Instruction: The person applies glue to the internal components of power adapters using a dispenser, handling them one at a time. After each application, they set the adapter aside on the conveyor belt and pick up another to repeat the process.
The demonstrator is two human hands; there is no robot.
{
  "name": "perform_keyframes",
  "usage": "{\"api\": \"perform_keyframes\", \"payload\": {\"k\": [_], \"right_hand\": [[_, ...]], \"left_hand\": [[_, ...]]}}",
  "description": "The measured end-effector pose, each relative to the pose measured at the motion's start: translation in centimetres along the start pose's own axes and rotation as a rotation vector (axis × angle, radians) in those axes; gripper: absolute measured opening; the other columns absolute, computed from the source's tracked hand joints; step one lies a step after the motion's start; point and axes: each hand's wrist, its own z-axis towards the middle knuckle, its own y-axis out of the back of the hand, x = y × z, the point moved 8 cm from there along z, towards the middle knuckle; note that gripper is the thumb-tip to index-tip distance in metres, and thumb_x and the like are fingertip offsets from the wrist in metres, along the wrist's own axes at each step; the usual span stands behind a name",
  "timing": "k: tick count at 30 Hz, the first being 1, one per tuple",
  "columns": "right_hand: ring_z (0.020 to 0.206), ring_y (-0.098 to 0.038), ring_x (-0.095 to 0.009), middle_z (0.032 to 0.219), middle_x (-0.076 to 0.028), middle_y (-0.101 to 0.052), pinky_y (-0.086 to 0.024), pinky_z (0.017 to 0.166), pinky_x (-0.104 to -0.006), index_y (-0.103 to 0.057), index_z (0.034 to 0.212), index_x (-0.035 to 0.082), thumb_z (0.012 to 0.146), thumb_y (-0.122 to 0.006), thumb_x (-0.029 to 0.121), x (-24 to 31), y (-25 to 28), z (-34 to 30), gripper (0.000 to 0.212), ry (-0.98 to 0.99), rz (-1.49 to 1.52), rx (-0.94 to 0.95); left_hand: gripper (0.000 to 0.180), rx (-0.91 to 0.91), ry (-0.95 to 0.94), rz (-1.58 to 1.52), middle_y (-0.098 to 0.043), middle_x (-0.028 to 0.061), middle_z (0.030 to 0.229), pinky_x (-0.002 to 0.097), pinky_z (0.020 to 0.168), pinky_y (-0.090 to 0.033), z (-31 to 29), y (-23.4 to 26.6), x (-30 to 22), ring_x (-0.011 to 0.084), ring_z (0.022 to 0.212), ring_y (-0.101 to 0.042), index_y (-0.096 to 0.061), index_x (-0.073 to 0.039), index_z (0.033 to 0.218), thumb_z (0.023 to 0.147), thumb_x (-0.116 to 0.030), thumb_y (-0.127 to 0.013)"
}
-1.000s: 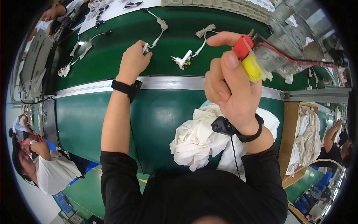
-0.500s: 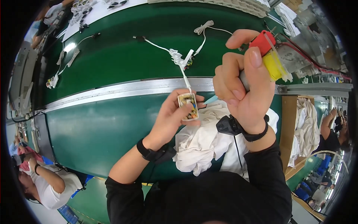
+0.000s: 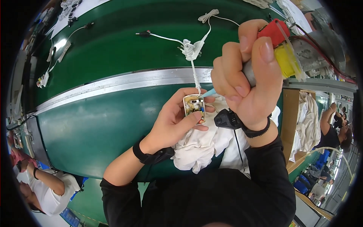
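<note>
My left hand (image 3: 170, 120) holds a small open white adapter case with a circuit board (image 3: 193, 106) inside, its thumb lying over the board's lower part. A white cord (image 3: 195, 72) runs from the case's top across the metal rail to a coiled bundle with a plug. My right hand (image 3: 255, 81) is wrapped round a dispensing tool (image 3: 286, 62) with a grey body, a red top part, a yellow band and wires. Its light-blue tapered nozzle (image 3: 208, 93) points down-left, with the tip at the board's upper edge. Whether the tip touches the board I cannot tell.
A metal rail (image 3: 124, 83) divides the near green bench from the far green surface. White cloth (image 3: 202, 145) lies beneath my hands. A cardboard box (image 3: 291, 113) with cloth stands at right. Another corded piece (image 3: 43, 79) lies far left. A co-worker (image 3: 55, 189) sits at lower left.
The nozzle tip has come to the upper edge of the board. My left thumb has slid lower, uncovering more of the board. The view has shifted slightly.
</note>
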Motion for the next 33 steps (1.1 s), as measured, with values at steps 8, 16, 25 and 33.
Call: {"api": "perform_keyframes", "payload": {"k": [8,16,25,33], "right_hand": [[0.035,-0.026,-0.006,0.046,0.003,-0.031,-0.022,0.037,-0.0217,-0.039,0.101,0.009,0.096,-0.033,0.043,0.5,-0.5,0.1,0.035,-0.032,-0.004,0.02],[0.035,-0.027,-0.007,0.046,0.003,-0.032,-0.023,0.037,-0.0219,-0.038,0.099,0.01,0.095,-0.031,0.045,1.0,-1.1,-0.6,0.036,-0.084,-0.012,0.057],[0.036,-0.028,-0.007,0.047,0.003,-0.032,-0.024,0.037,-0.0223,-0.037,0.097,0.012,0.095,-0.031,0.047,1.0,-1.9,-1.0,0.035,-0.105,-0.03,0.097],[0.037,-0.029,-0.007,0.048,0.003,-0.033,-0.025,0.038,-0.0225,-0.036,0.095,0.013,0.095,-0.031,0.048,1.0,-2.4,-1.7,0.035,-0.112,-0.026,0.09]], "left_hand": [[0.042,0.003,0.016,0.012,-0.049,0.0128,0.123,0.0324,0.081,-0.055,-0.2,-0.2,-0.1,0.0182,0.111,-0.052,-0.035,-0.005,0.128,0.088,0.002,-0.046],[0.039,-0.097,0.005,0.008,-0.051,0.0151,0.122,0.0343,0.08,-0.055,0.2,1.8,-0.1,0.0216,0.112,-0.053,-0.036,-0.004,0.127,0.089,0.0,-0.042],[0.038,-0.095,-0.1,-0.057,-0.051,0.0175,0.121,0.0362,0.079,-0.056,-0.1,1.6,-1.4,0.0253,0.112,-0.054,-0.036,-0.001,0.126,0.089,0.0,-0.039],[0.038,-0.1,-0.109,-0.065,-0.052,0.0176,0.121,0.036,0.078,-0.057,-0.1,1.6,-1.4,0.0258,0.111,-0.054,-0.036,-0.001,0.127,0.089,-0.001,-0.04]]}}
